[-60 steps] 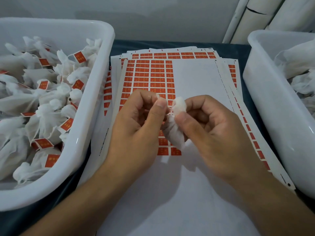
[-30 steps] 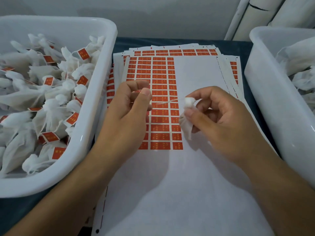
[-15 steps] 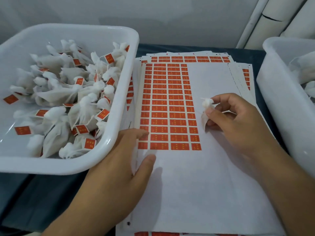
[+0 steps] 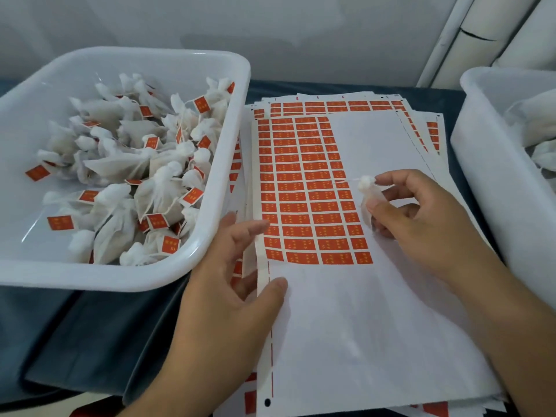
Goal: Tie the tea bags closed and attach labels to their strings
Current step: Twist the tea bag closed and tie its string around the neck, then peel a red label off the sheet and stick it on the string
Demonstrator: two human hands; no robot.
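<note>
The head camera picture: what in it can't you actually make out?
- Print on the orange labels: too small and blurred to read.
- White bin on the right: cut off by the frame edge, so most of its contents are unseen.
- Tea bag: its lower part is hidden behind the right hand pinching it.
- Sheets under the top sheet: covered, only edges show.
- Left hand: its fingertips at the sheet's edge are blurred.

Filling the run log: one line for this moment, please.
right hand: pinches tea bag | left hand: open, at label sheet edge | label: not yet on
</note>
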